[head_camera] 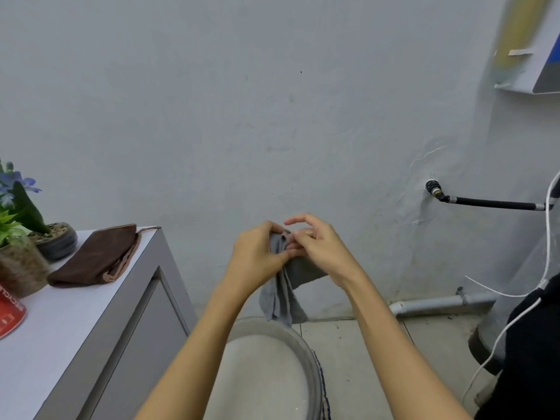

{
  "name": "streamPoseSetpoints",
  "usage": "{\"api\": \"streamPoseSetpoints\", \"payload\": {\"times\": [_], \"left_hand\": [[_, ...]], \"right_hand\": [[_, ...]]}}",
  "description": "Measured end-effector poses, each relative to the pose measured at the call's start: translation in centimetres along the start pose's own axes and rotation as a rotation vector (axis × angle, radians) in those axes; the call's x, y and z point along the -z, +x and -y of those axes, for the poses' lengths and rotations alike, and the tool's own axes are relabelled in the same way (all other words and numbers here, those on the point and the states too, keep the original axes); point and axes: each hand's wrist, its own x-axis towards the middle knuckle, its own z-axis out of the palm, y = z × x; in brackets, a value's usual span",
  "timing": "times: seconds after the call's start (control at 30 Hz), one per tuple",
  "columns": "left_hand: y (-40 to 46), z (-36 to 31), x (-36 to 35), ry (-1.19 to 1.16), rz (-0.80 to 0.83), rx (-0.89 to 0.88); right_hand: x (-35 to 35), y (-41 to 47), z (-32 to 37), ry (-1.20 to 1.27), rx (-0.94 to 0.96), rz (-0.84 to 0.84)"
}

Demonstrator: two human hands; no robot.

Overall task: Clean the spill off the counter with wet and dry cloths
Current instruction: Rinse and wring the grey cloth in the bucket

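Observation:
A grey cloth (280,294) hangs in the air above a round basin (304,344) on the floor. My left hand (257,253) grips its bunched top. My right hand (321,244) pinches the cloth from the right side, index finger raised. A folded brown cloth (95,256) lies on the white counter (54,331) at the left, near its back corner.
Potted plants (21,219) stand at the counter's back left, with a red item (9,313) at the left edge. A black hose (491,203) juts from the wall at right. A grey pipe (439,303) runs along the floor. A white cord (545,237) hangs at far right.

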Motion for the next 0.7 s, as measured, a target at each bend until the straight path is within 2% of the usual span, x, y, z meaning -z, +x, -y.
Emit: {"api": "streamPoseSetpoints", "payload": {"times": [0.13, 0.23, 0.33, 0.4, 0.47, 0.53, 0.63, 0.7], "left_hand": [[0.1, 0.3, 0.9, -0.159, -0.119, 0.079], [0.3, 1.0, 2.0, -0.312, -0.152, 0.138], [0.5, 2.4, 3.3, -0.511, -0.221, 0.230], [0.5, 3.3, 3.8, -0.549, -0.228, 0.279], [0.3, 3.6, 4.1, -0.573, -0.209, 0.318], [0.0, 3.2, 4.5, -0.665, -0.167, 0.334], [0.1, 1.8, 6.3, -0.748, -0.064, 0.256], [0.9, 1.2, 7.1, -0.789, -0.093, 0.190]], "right_hand": [[1.0, -0.5, 0.0, -0.497, 0.113, 0.023], [2.0, -1.0, -0.3, -0.608, 0.090, 0.097], [3.0, -1.1, -0.5, -0.836, 0.052, 0.085], [3.7, -1.0, 0.0, -0.849, 0.060, 0.079], [4.2, -0.9, 1.2, -0.779, 0.099, 0.066], [4.5, -1.3, 2.9, -0.582, 0.127, 0.138], [4.5, -2.2, 4.5, -0.105, 0.178, 0.320], [3.9, -2.3, 4.5, 0.266, 0.214, 0.259]]}}
